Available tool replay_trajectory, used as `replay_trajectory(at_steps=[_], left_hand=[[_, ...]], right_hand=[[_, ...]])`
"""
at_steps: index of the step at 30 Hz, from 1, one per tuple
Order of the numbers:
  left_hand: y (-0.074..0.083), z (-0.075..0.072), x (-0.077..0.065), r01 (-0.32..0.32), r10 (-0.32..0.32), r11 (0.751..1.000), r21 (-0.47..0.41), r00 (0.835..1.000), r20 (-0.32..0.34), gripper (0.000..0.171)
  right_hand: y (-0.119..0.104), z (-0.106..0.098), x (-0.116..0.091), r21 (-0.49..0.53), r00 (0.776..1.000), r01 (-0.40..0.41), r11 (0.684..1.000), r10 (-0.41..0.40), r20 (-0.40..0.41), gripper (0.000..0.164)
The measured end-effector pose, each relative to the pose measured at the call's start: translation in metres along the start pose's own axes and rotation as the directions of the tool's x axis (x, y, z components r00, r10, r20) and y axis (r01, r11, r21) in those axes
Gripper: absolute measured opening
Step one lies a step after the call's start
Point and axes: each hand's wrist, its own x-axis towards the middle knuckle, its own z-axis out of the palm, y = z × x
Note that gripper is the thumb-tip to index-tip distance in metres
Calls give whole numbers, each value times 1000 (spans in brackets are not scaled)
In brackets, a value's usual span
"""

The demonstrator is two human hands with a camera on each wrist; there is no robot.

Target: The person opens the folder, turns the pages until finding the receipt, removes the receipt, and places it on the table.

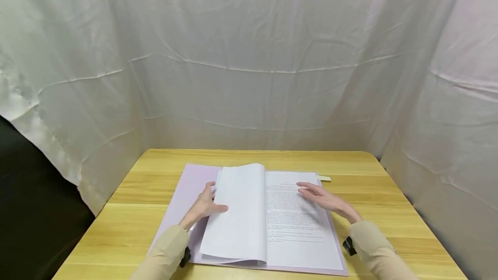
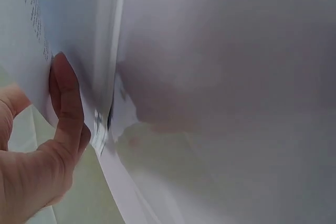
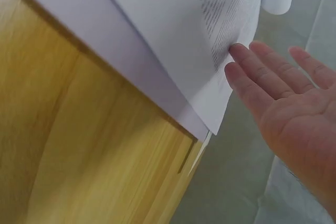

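Observation:
A pale purple folder (image 1: 184, 189) lies spread on the table with white sheets inside. Several turned sheets (image 1: 243, 215) curve over to its left side, blank face up. My left hand (image 1: 205, 205) grips their left edge, thumb on the upper face; the left wrist view shows its fingers (image 2: 67, 90) behind the paper. On the folder's right side lies a printed page (image 1: 288, 249), lines of text facing up. My right hand (image 1: 326, 200) hovers over that page's right part, palm down, fingers (image 3: 257, 69) extended and holding nothing.
A pale yellow tab (image 1: 324, 178) sticks out past the folder's upper right edge. The wooden table (image 1: 120, 228) has light curtains (image 1: 249, 55) around its back and sides. Black material (image 1: 31, 202) shows at the far left. Small black devices sit at both wrists.

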Motion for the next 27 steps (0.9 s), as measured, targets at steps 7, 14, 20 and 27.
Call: replay_trajectory(at_steps=[7, 14, 20, 27], left_hand=[[-6, 1, 0, -42, 42, 996, 80, 999, -10, 102], [-8, 4, 2, -69, 73, 985, 157, 997, -23, 105], [-8, 7, 2, -96, 103, 980, 177, 994, -35, 105], [-7, 9, 0, -91, 101, 972, 215, 994, -35, 108]], right_hand=[[9, -5, 9, -26, 999, 33, 999, -33, -11, 58], [24, -14, 24, -109, 994, 64, 992, -73, -80, 58], [38, -21, 37, -178, 977, 62, 982, -97, -191, 56], [48, -24, 45, -196, 954, 33, 980, -89, -288, 55]])
